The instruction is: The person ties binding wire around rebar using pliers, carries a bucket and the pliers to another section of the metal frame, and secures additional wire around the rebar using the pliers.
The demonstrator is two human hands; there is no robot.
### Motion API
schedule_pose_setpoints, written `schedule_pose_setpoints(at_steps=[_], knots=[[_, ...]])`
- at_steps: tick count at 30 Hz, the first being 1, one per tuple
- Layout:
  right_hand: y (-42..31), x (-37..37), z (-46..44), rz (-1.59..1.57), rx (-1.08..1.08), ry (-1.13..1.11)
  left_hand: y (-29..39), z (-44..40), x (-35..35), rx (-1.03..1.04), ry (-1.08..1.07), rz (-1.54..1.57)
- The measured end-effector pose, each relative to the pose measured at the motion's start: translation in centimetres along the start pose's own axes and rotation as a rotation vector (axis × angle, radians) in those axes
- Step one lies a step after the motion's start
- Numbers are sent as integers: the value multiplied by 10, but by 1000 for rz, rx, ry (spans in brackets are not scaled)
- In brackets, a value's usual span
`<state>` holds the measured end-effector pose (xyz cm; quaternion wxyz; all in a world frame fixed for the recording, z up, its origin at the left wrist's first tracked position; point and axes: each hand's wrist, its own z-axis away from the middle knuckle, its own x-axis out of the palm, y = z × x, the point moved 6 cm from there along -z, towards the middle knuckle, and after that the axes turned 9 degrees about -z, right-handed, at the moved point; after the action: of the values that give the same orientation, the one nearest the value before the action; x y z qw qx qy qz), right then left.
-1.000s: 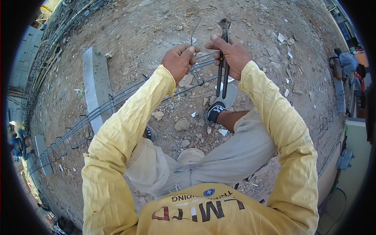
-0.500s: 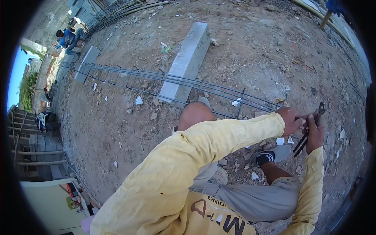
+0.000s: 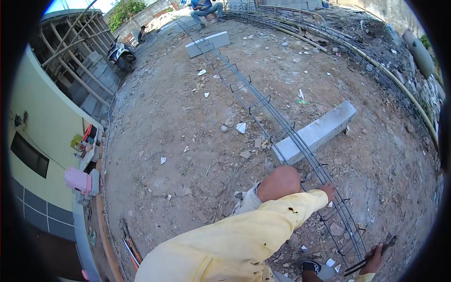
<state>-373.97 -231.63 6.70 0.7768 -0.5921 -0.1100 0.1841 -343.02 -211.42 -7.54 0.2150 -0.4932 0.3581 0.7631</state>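
Note:
A long rebar cage (image 3: 297,139) of thin steel bars with stirrups runs from the far ground down to my knees. My left hand (image 3: 327,190) is closed on its upper bars, just past my bent knee. At the near end of the cage, my right hand (image 3: 374,257) grips dark metal pincers (image 3: 391,241), jaws pointing up and right, handles below the palm. Part of the right hand's grip is hidden. A pale concrete block (image 3: 324,128) lies under the cage ahead of my left hand.
Another block (image 3: 221,40) supports the cage's far part, near a seated person (image 3: 206,9). Loose rebar and bamboo poles (image 3: 399,84) lie to the right. A motorbike (image 3: 121,54), a pink crate (image 3: 78,180) and a wall stand left. Broken tile pieces (image 3: 241,128) litter the dirt.
My left hand has left the right hand and pincers and taken hold of the cage. My right hand still holds the pincers. The view has turned, showing more of the house and yard.

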Motion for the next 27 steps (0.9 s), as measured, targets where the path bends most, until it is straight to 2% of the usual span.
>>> schedule_pose_setpoints(at_steps=[1, 4, 5, 8, 11, 14, 17, 20, 23, 26, 27], knots=[[-4, 9, 1, -22, -9, -10, -4, 4, -3, 67, 60, -30], [-36, 43, 26, 65, 144, 2, -6, 9, -10, 133, 185, -108], [-37, 46, 26, 170, 155, -36, -8, 7, -9, 121, 161, -119], [-13, 38, 0, 126, 210, -69, -17, 10, -16, 151, 139, -100], [-11, 45, -5, 136, 242, -64, -23, -3, 3, 125, 209, -166], [-18, 57, -3, 203, 180, -86, -24, -12, 13, 213, 157, -262], [12, 38, -42, 89, 86, -103, -24, -6, 1, 237, 77, -310], [-5, 51, -29, 60, -8, -100, -20, 10, -27, 257, -8, -319], [-3, 47, -36, 62, -18, -109, -22, 0, -15, 185, -347, -282], [-5, 47, -37, 64, -38, -130, -18, 14, -18, 369, -404, -248], [-8, 49, -32, 78, -45, -135, -29, 10, 1, 244, -486, -220]])
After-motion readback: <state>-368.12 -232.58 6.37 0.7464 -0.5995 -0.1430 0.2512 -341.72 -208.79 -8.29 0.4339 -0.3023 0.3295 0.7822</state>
